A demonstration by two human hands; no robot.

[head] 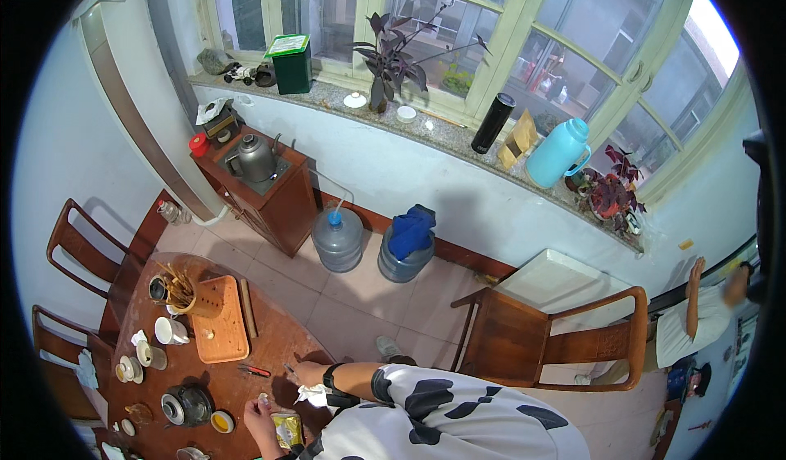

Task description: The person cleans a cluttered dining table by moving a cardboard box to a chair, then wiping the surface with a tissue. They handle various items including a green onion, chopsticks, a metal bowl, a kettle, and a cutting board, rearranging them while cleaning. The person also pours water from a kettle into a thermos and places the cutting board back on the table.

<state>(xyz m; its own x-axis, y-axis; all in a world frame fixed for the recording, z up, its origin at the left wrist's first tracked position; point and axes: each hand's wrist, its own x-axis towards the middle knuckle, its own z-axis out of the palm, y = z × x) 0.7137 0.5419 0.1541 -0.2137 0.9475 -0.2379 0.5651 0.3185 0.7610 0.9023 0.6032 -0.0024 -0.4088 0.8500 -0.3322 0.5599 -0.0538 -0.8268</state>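
My left hand [260,424] is over the round wooden table, its fingers closed around a small whitish, partly see-through thing [264,402]. A yellow packet [287,430] lies close beside this hand. My right hand [303,373], with a black band at the wrist, is near the table's edge; a small greyish tip shows at its fingers, but whether it holds that cannot be made out. Crumpled white tissue [313,394] lies just below the right hand. A small red and black tool [254,370] rests on the tabletop between the hands and the wooden tray [222,343].
A glass teapot [186,405], cups and a brush holder [206,300] stand on the table. A wooden chair [509,337] is behind my right arm. Water bottles [338,245] stand on the floor near a cabinet with a kettle [255,160]. Another person [694,325] stands at far right.
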